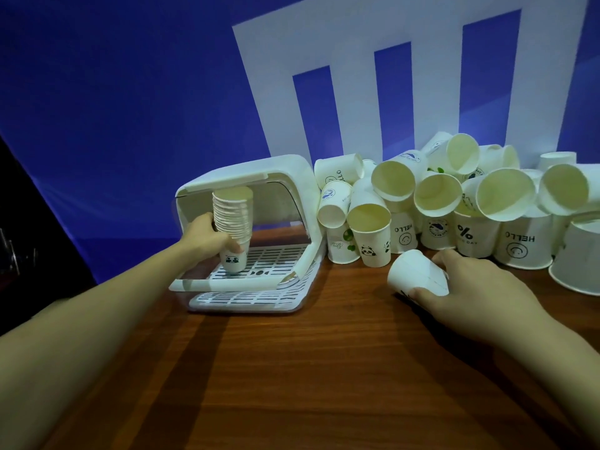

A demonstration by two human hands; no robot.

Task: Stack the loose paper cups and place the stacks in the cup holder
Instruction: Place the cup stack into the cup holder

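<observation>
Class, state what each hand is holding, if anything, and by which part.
The left hand grips the stack of cups around its lower part. The right hand holds a single tipped cup near its rim.

Under your hands a dark wooden table [292,368] with streaked grain, beyond your hands a blue backdrop [130,108] with broad white bars [357,37], out past your left arm a dark corner [19,222], dim bluish light
</observation>
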